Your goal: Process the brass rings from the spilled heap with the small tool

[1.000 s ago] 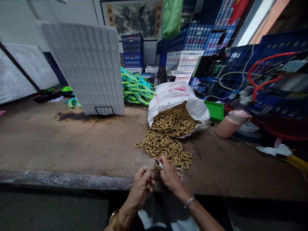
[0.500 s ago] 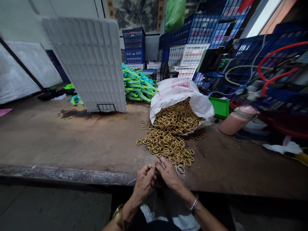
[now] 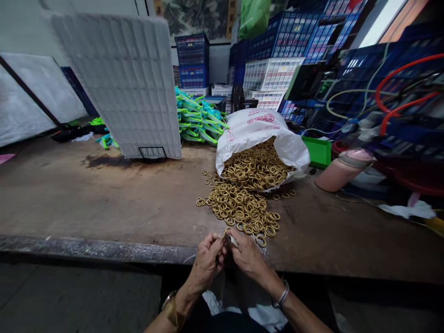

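Note:
My two hands meet just off the table's front edge. My left hand [image 3: 207,259] is closed, thumb pressed to its fingers, around a brass-coloured ring [image 3: 227,231] whose upper rim shows between the fingertips. Against that ring works my right hand [image 3: 248,256], its fingers closed on a small narrow tool [image 3: 233,241] with a pale part; most of it is hidden, so its kind is unclear. Right beyond the hands lies a loose pile of similar rings [image 3: 239,203]. Behind the pile, a white woven sack [image 3: 256,122] lies on its side, its mouth spilling more rings.
A tall white ribbed panel [image 3: 121,88] stands on the wooden table [image 3: 145,203] at left. Green and turquoise pieces [image 3: 199,120] are heaped behind it. To the right are a green tray [image 3: 317,152] and a pink bottle [image 3: 343,170]. Stacked crates [image 3: 272,74] fill the back.
The ring's rim now shows above my fingertips, where it was mostly hidden before. My right hand has turned slightly at the fingers. The whole view has shifted a little.

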